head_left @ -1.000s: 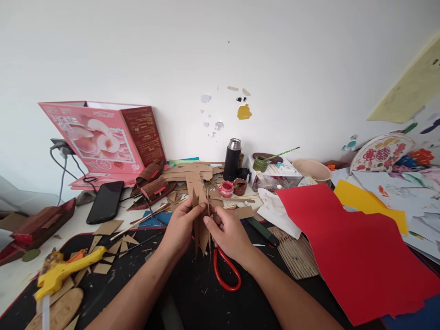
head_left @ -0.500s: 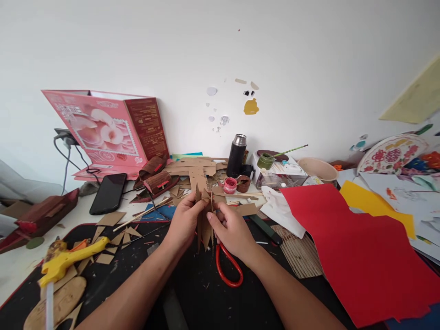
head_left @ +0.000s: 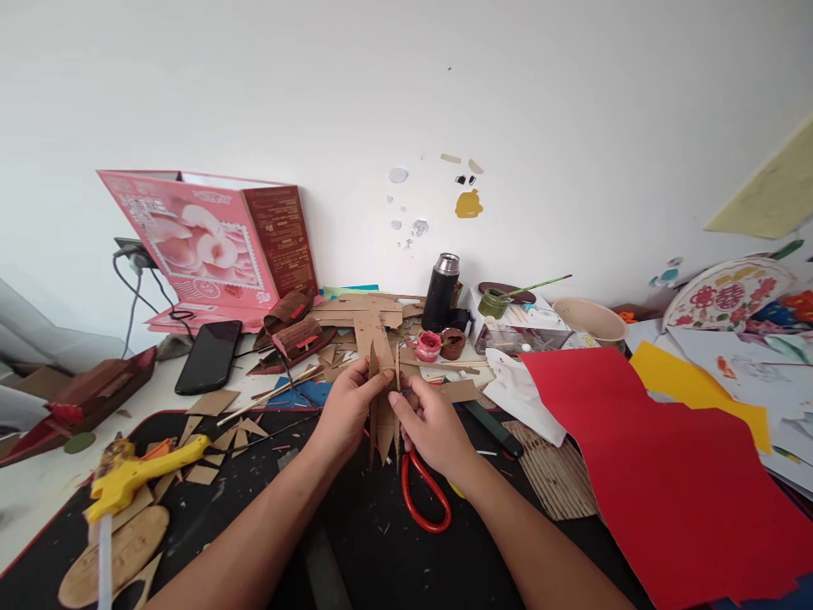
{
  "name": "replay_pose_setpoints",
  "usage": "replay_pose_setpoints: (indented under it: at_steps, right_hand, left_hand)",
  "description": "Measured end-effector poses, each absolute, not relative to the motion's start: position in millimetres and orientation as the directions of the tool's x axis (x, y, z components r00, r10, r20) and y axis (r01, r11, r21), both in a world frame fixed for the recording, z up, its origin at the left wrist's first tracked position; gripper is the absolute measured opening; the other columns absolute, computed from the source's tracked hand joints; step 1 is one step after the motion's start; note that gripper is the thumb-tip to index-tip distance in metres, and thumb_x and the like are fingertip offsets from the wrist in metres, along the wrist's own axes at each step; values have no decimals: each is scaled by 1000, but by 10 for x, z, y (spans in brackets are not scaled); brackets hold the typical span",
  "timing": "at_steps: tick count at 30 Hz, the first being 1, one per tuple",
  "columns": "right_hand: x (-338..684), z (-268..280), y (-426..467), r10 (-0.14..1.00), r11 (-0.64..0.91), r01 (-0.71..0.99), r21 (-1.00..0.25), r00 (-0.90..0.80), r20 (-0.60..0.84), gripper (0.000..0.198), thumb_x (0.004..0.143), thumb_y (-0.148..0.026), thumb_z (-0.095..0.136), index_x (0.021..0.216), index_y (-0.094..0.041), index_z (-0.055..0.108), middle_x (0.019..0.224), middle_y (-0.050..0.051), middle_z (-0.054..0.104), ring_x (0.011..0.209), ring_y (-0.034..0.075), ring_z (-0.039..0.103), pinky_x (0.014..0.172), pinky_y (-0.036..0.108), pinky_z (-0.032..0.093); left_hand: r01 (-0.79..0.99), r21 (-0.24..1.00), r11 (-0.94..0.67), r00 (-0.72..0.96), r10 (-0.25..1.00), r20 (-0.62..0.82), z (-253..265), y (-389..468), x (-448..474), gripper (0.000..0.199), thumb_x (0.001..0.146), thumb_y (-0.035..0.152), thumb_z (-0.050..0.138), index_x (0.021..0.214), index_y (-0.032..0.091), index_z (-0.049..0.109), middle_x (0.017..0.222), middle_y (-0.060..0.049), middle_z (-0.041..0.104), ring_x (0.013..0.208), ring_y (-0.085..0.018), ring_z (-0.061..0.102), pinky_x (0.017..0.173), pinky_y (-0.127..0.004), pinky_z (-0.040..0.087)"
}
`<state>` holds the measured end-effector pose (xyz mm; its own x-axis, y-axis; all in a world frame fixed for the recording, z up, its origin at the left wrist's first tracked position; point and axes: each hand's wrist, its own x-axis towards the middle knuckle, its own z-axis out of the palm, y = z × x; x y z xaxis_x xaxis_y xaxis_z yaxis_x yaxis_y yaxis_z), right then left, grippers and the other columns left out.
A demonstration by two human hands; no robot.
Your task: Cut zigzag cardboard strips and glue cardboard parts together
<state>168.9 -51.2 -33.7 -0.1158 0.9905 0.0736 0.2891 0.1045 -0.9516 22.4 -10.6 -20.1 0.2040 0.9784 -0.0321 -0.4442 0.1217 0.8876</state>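
Pinching narrow, pointed cardboard pieces [head_left: 373, 415] between thumb and fingers, a person's left hand [head_left: 348, 405] and right hand [head_left: 435, 424] come close together in the middle of the head view. The pieces are held roughly upright, points up, above a black mat [head_left: 374, 563] on a white worktop [head_left: 25, 542]. Just below the right hand I can see a red looped handle [head_left: 428, 517]; whether the fingers grip it too, I cannot tell.

To the left, a yellow glue gun [head_left: 136, 476] lies among cardboard scraps [head_left: 201, 474], with a black phone [head_left: 209, 356] farther back. Behind the hands are a brown model boat [head_left: 298, 339], a jar of red paint [head_left: 428, 346] and a black flask [head_left: 439, 296] with a silver top. A pink box [head_left: 203, 246] leans near the wall. To the right, a large sheet of red paper [head_left: 654, 457] slants over the worktop, partly covering a yellow sheet [head_left: 705, 394].
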Motion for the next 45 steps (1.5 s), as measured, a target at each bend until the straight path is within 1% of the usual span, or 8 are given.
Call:
replay_pose_setpoints:
  at_steps: [10, 14, 21, 25, 30, 32, 39, 45]
  right_hand:
    - [1695, -374, -516, 986, 129, 330, -935, -144, 86, 24, 109, -48, 54, 109, -25, 62, 59, -6, 57, 44, 17, 60, 47, 29, 38]
    - [1693, -373, -513, 986, 134, 346, -929, -144, 88, 22, 109, -46, 55, 106, -25, 61, 58, -7, 55, 44, 17, 60, 47, 29, 38]
    - [1696, -373, -511, 986, 125, 371, -920, -148, 74, 21, 109, -45, 54, 103, -26, 58, 56, -7, 54, 44, 18, 59, 48, 28, 39]
    - [1700, -374, -510, 990, 100, 350, -931, -130, 57, 23, 108, -47, 54, 105, -25, 59, 57, -7, 54, 43, 16, 58, 46, 27, 40]
    - [1697, -336, -505, 991, 61, 231, -971, -128, 32, 29, 105, -52, 57, 109, -24, 60, 54, -9, 53, 41, 15, 55, 43, 25, 42]
    - [1695, -331, -501, 990, 65, 209, -976, -133, 37, 30, 104, -53, 58, 108, -24, 60, 53, -9, 52, 40, 14, 53, 43, 24, 41]
    - [1695, -356, -508, 990, 68, 210, -975, -137, 40, 27, 104, -51, 59, 107, -24, 61, 54, -10, 53, 40, 13, 53, 42, 22, 41]
    - [1701, -353, -512, 990, 70, 213, -974, -137, 41, 25, 106, -49, 57, 107, -24, 61, 55, -10, 53, 40, 13, 54, 42, 22, 42]
  left_hand:
    - [-454, 885, 99, 162, 986, -28, -159, -122, 241, 37, 64, 38, 97, 90, 20, 77, 83, -1, 78, 79, -19, 69, 76, -28, 53]
    - [-475, 877, 69, 155, 988, 7, -175, -112, 243, 35, 65, 35, 95, 92, 21, 78, 84, 0, 78, 80, -19, 69, 78, -28, 53]
    - [-495, 866, 70, 112, 994, -16, -221, -104, 266, 29, 63, 30, 94, 84, 20, 77, 81, 1, 76, 76, -16, 65, 75, -26, 51]
    - [-491, 867, 87, 137, 990, -22, -248, -111, 278, 34, 65, 37, 97, 89, 20, 79, 84, -1, 78, 79, -18, 67, 79, -29, 53]
    - [-502, 863, 61, 123, 992, 1, -251, -125, 276, 40, 69, 40, 95, 100, 20, 80, 94, -3, 81, 89, -22, 73, 93, -34, 54]
    - [-510, 858, 59, 119, 993, 3, -244, -130, 279, 39, 69, 39, 94, 100, 20, 79, 95, -4, 82, 91, -23, 74, 94, -35, 54]
    - [-477, 878, 46, 96, 995, 0, -234, -141, 285, 36, 70, 41, 91, 97, 20, 78, 92, -4, 81, 89, -24, 74, 84, -33, 54]
    - [-468, 882, 46, 95, 995, -2, -243, -140, 287, 33, 72, 40, 89, 96, 21, 78, 91, -4, 81, 88, -24, 74, 84, -33, 54]
